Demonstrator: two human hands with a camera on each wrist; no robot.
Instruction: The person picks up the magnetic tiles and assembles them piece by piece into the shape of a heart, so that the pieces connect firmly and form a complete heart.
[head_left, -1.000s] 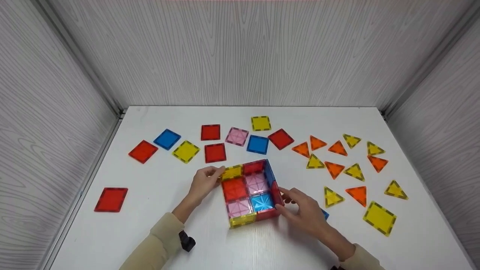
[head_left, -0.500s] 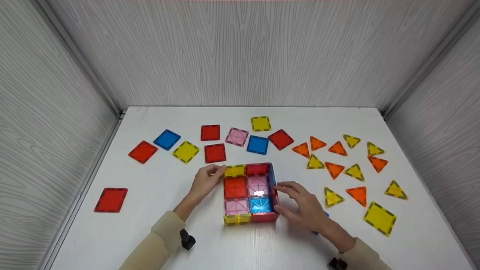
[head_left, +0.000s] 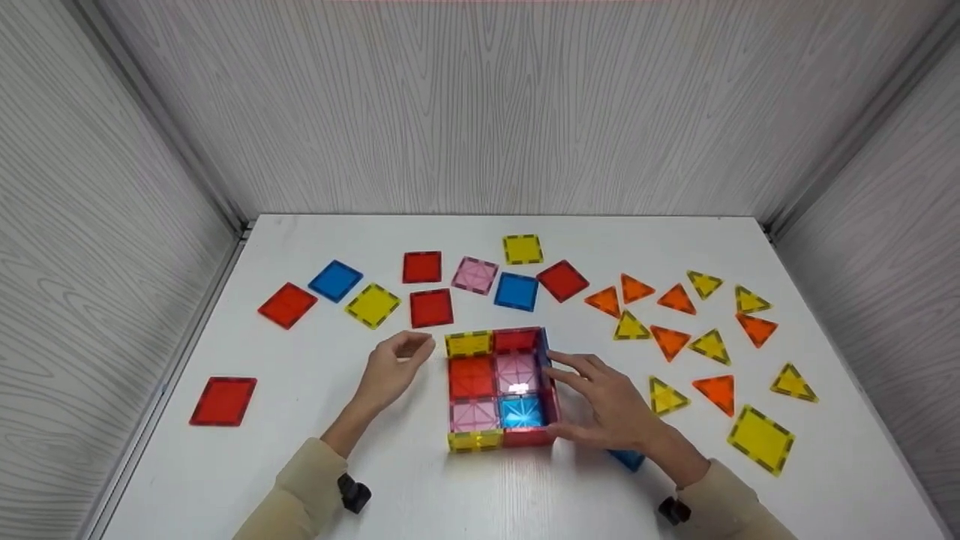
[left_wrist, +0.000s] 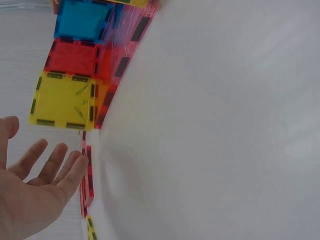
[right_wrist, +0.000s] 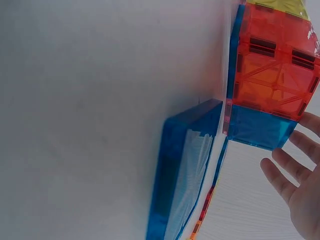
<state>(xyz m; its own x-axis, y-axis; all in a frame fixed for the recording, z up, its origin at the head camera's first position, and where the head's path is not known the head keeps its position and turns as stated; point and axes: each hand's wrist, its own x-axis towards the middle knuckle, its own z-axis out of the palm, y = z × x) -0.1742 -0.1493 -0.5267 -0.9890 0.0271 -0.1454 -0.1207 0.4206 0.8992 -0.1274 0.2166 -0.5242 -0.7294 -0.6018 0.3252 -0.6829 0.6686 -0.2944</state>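
Note:
A low box of translucent magnetic tiles (head_left: pixel 472 376) stands on the table. Its floor is red, pink and blue; yellow and red tiles form the back and front walls. Along the right side stand a blue tile (right_wrist: pixel 260 127) and a red tile (right_wrist: pixel 275 75); the left side has no wall. My left hand (head_left: pixel 390 371) is just left of the back yellow tile (left_wrist: pixel 62 100), apart from it, fingers loosely bent and holding nothing. My right hand (head_left: pixel 611 401) has its fingers spread along the right wall, fingertips right at its top edge.
Loose square tiles, such as a pink one (head_left: pixel 475 275), lie behind the box. A red square (head_left: pixel 223 401) is at far left. Orange and yellow triangles (head_left: pixel 670 341) spread to the right, near a yellow square (head_left: pixel 760 439). A blue tile (head_left: pixel 627 459) is partly under my right hand.
The box has turned slightly and now sits square to the table. My left hand has let go of the back yellow tile and moved left. My right fingers have spread along the right wall.

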